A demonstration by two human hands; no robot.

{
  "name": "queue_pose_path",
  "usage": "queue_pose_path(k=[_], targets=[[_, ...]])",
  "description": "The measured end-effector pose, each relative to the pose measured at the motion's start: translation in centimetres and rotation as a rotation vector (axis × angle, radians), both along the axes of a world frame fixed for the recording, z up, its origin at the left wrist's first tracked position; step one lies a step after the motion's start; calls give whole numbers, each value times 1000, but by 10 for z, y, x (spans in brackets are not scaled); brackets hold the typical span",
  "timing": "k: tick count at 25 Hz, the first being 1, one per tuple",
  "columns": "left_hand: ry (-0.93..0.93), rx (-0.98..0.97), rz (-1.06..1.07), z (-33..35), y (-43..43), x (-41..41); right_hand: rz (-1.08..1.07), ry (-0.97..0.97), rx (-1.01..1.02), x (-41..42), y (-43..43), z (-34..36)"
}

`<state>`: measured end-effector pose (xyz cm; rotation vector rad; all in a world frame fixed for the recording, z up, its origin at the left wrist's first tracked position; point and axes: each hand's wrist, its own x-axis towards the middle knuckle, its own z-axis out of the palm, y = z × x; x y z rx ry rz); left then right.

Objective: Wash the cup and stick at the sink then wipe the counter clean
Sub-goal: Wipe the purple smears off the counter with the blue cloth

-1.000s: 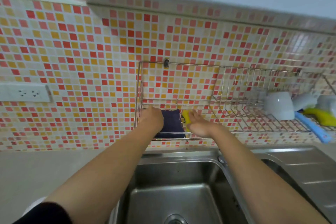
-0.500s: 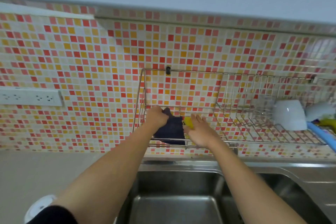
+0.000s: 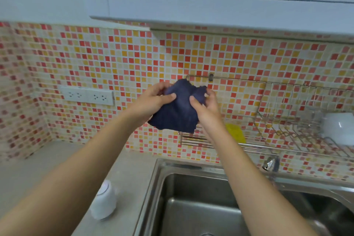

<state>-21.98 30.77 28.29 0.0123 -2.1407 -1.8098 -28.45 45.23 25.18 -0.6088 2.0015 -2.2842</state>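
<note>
A dark navy cloth (image 3: 179, 110) hangs in the air in front of the tiled wall, above the left rim of the steel sink (image 3: 193, 205). My left hand (image 3: 153, 99) grips its left side and my right hand (image 3: 204, 106) pinches its right side. A white cup (image 3: 340, 127) lies on its side in the wire rack (image 3: 287, 141) at the far right. No stick is visible.
A yellow sponge (image 3: 235, 133) leans in the rack just right of my right wrist. A white container (image 3: 103, 203) lies on the grey counter (image 3: 38, 166) left of the sink. A socket strip (image 3: 88, 96) is on the wall. The tap base (image 3: 270, 163) sits behind the sink.
Both hands lifted the navy cloth out of the rack and now hold it up in the air; before, they were reaching into the rack. The view has tilted up and left.
</note>
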Motion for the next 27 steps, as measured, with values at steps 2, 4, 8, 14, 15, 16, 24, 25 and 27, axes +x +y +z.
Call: queue_pose_path(k=[2, 4, 8, 14, 15, 16, 24, 25, 27], targets=[[-1, 40, 52, -15, -29, 31, 20, 160, 4, 31, -32, -3], [-13, 164, 61, -34, -64, 64, 69, 282, 20, 61, -68, -16], [6, 487, 153, -80, -149, 137, 190, 262, 85, 119, -151, -63], [-264, 152, 478, -184, -275, 257, 457, 123, 316, 220, -276, -185], [-338, 73, 480, -205, -292, 279, 489, 97, 332, 240, -291, -211], [-397, 1, 470, -224, -303, 299, 509, 75, 347, 259, -301, -234], [-669, -765, 555, -340, -337, 344, 264, 131, 902, 296, -351, -312], [-700, -906, 575, -345, -332, 341, 203, 133, 964, 292, -355, -312], [-644, -1123, 421, -346, -322, 337, 122, 114, 938, 287, -354, -308]])
